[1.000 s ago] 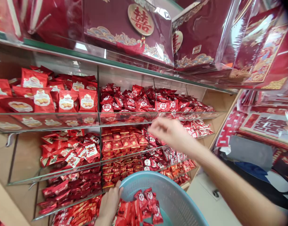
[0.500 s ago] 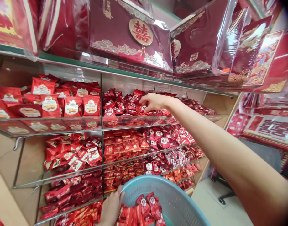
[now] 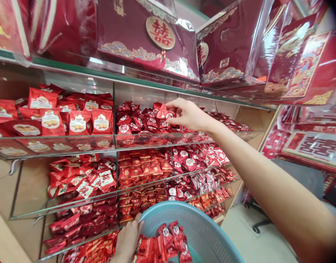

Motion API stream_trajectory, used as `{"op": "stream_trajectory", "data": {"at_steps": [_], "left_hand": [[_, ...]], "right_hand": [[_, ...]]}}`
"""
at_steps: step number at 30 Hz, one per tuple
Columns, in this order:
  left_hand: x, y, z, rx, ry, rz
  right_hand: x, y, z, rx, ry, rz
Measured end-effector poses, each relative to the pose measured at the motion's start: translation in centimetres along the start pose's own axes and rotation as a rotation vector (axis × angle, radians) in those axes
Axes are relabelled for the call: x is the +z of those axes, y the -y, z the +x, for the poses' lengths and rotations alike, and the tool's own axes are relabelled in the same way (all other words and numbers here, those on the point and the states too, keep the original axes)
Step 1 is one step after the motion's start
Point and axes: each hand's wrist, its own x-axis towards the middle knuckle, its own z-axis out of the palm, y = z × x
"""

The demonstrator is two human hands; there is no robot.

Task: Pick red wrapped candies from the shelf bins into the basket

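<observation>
My right hand point(image 3: 182, 114) reaches over the upper shelf compartment, its fingers closed on a small red candy packet point(image 3: 163, 110). Just below and left of it lies a pile of dark red candy packets point(image 3: 137, 120) with round white labels. At the bottom, my left hand point(image 3: 128, 235) is closed around the rim of a blue plastic basket point(image 3: 208, 223); its thumb and fingers are partly hidden. Inside the basket are several red wrapped candies point(image 3: 168, 239).
Glass shelf edges point(image 3: 146, 141) and dividers split the rack into compartments of red packets. Biscuit packets point(image 3: 51, 122) stand to the left. Overhead, dark red gift bags point(image 3: 137, 33) rest on a glass shelf. A wheeled chair point(image 3: 299, 179) stands at right.
My right hand has closed on a candy packet and lifted it slightly off the pile. My left hand and the basket stay together, and the view has shifted a little.
</observation>
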Motion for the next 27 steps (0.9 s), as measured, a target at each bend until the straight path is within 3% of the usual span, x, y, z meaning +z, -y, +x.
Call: {"op": "stream_trajectory", "data": {"at_steps": [2,4,7,12,15,18,22,27], "left_hand": [[-0.1,-0.1,0.0,0.007,-0.009,0.017],[-0.1,-0.2,0.0,0.015,-0.014,0.039],[-0.1,-0.2,0.0,0.012,-0.005,0.029],[-0.1,-0.3,-0.1,0.02,-0.025,0.053],[-0.1,-0.3,-0.1,0.026,-0.028,0.077],[-0.3,-0.3,-0.1,0.027,-0.025,0.079],[-0.4,-0.4,-0.1,0.024,-0.012,0.062],[-0.4,-0.4,-0.1,0.017,-0.019,0.058]], "right_hand": [[-0.1,1.4,-3.3,0.058,-0.003,0.231],[1.4,2.5,-7.5,0.144,0.055,0.458],[6.6,2.7,-14.5,0.351,0.237,0.7],[17.4,1.8,-25.4,0.566,0.421,0.659],[20.8,2.4,-29.9,0.757,0.577,0.504],[22.2,3.7,-32.3,0.837,0.669,0.417],[23.4,5.1,-33.4,0.887,0.764,0.377],[24.8,5.7,-33.9,0.951,0.764,0.369]]}}
